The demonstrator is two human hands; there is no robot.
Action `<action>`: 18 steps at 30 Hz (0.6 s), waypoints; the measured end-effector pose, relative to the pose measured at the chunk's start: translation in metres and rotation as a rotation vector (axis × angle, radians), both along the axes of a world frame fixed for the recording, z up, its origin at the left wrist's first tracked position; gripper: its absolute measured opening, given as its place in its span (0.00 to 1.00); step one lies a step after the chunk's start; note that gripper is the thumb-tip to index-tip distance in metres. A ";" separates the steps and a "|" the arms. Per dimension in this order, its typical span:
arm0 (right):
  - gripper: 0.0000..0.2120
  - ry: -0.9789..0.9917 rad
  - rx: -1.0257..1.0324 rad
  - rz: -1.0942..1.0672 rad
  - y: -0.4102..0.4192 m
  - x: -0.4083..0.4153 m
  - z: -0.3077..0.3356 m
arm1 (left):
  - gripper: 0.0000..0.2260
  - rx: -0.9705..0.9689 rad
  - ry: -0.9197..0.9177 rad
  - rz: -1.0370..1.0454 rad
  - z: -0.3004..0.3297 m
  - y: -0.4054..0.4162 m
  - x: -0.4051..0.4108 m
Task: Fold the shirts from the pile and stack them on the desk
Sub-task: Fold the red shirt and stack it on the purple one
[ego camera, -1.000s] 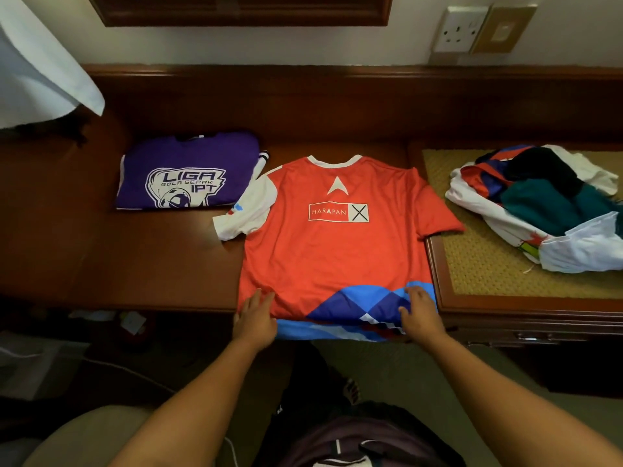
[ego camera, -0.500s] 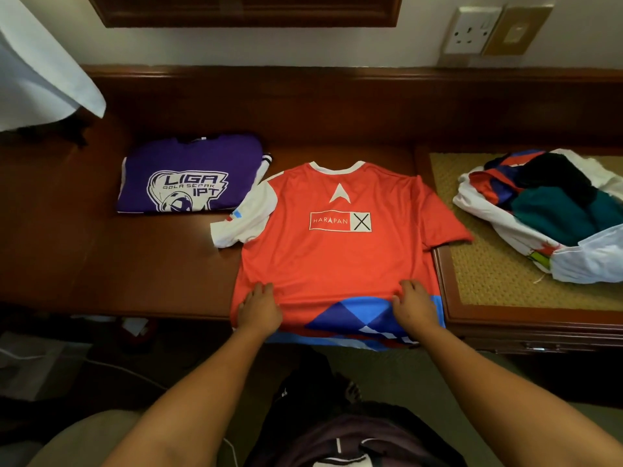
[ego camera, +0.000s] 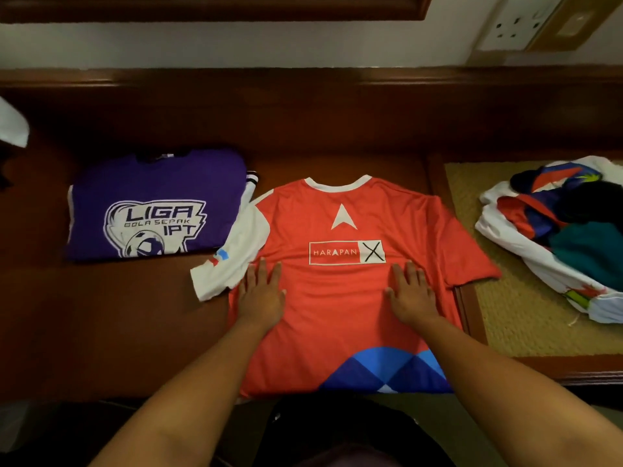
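Observation:
A red shirt (ego camera: 340, 308) with a white collar, one white sleeve and a blue hem pattern lies spread flat, back side up, on the wooden desk (ego camera: 101, 325). My left hand (ego camera: 262, 293) presses flat on its left half, fingers straight. My right hand (ego camera: 410, 294) presses flat on its right half just below the printed logo. A folded purple shirt (ego camera: 155, 203) lies on the desk to the left. The pile of unfolded shirts (ego camera: 566, 230) sits at the right on a woven mat.
The woven mat (ego camera: 505, 318) sits in a raised wooden frame right of the red shirt. A wooden back rail runs behind the desk, with a wall socket (ego camera: 515, 23) above it. A white cloth (ego camera: 11, 124) hangs at the far left edge.
Both hands slid from the shirt's hem up to its middle, and the fingers went from curled at the hem to flat. The view moved closer to the desk.

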State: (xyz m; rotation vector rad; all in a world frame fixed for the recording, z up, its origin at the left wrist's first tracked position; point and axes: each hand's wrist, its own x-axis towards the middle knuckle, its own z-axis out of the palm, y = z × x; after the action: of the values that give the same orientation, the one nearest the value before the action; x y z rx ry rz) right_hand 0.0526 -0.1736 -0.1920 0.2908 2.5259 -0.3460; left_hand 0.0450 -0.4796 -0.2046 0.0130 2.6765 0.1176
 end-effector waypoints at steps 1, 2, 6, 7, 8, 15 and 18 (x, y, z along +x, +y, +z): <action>0.29 0.001 0.017 -0.007 0.001 -0.007 -0.001 | 0.28 -0.027 0.007 -0.007 -0.001 -0.001 -0.010; 0.29 0.020 0.037 -0.010 0.002 -0.014 0.000 | 0.28 -0.041 0.034 -0.010 -0.001 -0.001 -0.020; 0.21 0.332 0.041 -0.036 0.004 -0.044 0.002 | 0.21 0.052 0.276 -0.030 0.007 0.016 -0.059; 0.21 0.388 0.026 -0.035 0.004 -0.052 0.001 | 0.21 0.083 0.305 -0.042 0.008 0.021 -0.068; 0.23 0.422 0.008 -0.033 0.005 -0.063 0.000 | 0.21 0.108 0.314 -0.053 0.009 0.026 -0.081; 0.30 0.296 0.093 0.114 0.022 -0.145 -0.044 | 0.29 0.097 0.225 -0.016 -0.029 0.043 -0.172; 0.33 0.355 0.176 0.117 0.033 -0.161 -0.057 | 0.29 0.044 0.312 -0.048 -0.048 0.039 -0.188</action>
State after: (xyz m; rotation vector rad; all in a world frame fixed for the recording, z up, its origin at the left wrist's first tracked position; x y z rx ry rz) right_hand -0.1082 -0.1402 -0.2492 0.1573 2.9145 -0.1371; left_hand -0.1430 -0.4402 -0.2527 0.1192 2.9823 0.1709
